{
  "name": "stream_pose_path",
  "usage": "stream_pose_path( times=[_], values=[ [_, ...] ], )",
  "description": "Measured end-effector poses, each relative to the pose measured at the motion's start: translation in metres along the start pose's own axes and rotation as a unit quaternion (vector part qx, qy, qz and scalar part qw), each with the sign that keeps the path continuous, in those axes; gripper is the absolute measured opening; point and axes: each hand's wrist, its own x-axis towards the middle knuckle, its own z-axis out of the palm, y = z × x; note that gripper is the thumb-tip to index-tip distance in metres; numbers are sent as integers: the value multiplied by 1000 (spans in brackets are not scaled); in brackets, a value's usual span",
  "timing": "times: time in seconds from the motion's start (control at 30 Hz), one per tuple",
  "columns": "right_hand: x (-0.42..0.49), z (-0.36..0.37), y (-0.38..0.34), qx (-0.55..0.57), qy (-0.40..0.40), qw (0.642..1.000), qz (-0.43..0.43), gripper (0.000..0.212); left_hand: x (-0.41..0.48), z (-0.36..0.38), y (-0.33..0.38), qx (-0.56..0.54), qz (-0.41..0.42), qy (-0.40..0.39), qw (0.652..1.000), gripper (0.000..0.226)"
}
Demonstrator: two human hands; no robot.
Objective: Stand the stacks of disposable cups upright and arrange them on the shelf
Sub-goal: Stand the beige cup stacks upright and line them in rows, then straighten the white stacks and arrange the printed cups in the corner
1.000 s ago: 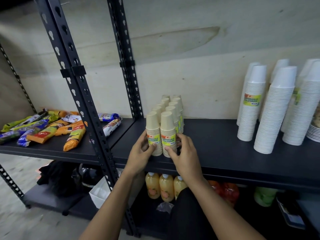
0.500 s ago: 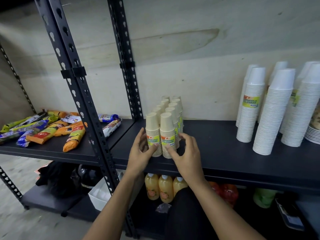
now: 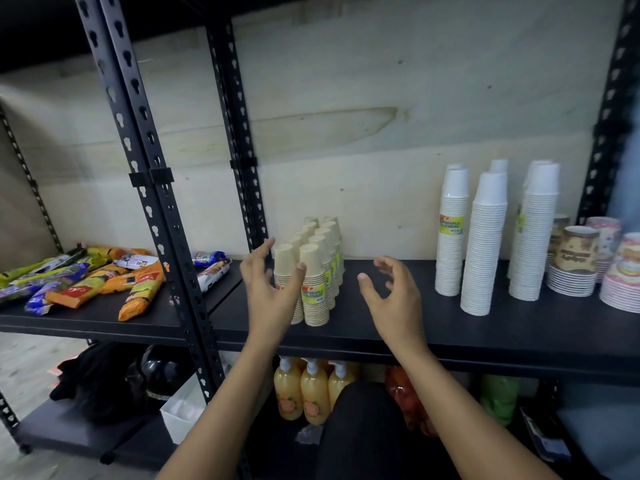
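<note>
Several short stacks of beige paper cups [image 3: 316,282] stand upright in two rows running back along the black shelf [image 3: 398,327], some with yellow-green labels. My left hand [image 3: 268,289] hovers open just in front of the near left stack, fingers spread, partly covering it. My right hand [image 3: 391,292] is open and apart from the cups, over bare shelf to their right. Tall stacks of white cups [image 3: 483,244] stand upright farther right.
Stacked paper plates and patterned cups [image 3: 576,261] fill the shelf's right end. Snack packets [image 3: 104,282] lie on the neighbouring shelf to the left, behind a black perforated upright [image 3: 152,188]. Orange drink bottles [image 3: 313,393] stand on the shelf below.
Both hands have let go of the front beige stacks and pulled away, the right one swinging out to the right. The camera view has shifted right, showing more of the shelf's right end.
</note>
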Motion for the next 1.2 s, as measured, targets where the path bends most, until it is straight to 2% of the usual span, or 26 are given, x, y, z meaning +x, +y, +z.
stream_pose_path(
  times=[0.13, 0.23, 0.37, 0.57, 0.67, 0.77, 0.9, 1.03, 1.2],
  values=[
    [13, -35, -11, -28, 53, 998, -34, 41, 3, 33, 34, -39, 67, -52, 996, 59],
    [26, -68, -13, -74, 122, 988, -63, 35, 7, 71, 44, -57, 83, -95, 990, 53],
    [43, -109, 2, -115, 175, 977, -43, 33, 7, 135, 37, -76, 38, -149, 985, 47],
    [54, -151, 41, -125, 174, 977, 21, 38, 9, 221, 13, -82, -29, -234, 968, 43],
    [62, -161, 65, -115, 119, 982, 89, 52, 12, 252, -1, -65, -64, -271, 958, 52],
    [70, -172, 88, -91, -2, 977, 193, 73, 16, 272, -15, -52, -96, -301, 947, 66],
    [77, -181, 110, -21, -115, 958, 263, 76, 18, 286, -28, -72, -126, -334, 931, 74],
    [81, -182, 121, 10, -164, 946, 280, 73, 11, 293, -36, -97, -127, -349, 923, 69],
    [80, -180, 124, 51, -165, 942, 287, 78, 5, 300, -40, -103, -129, -321, 933, 67]
  ],
)
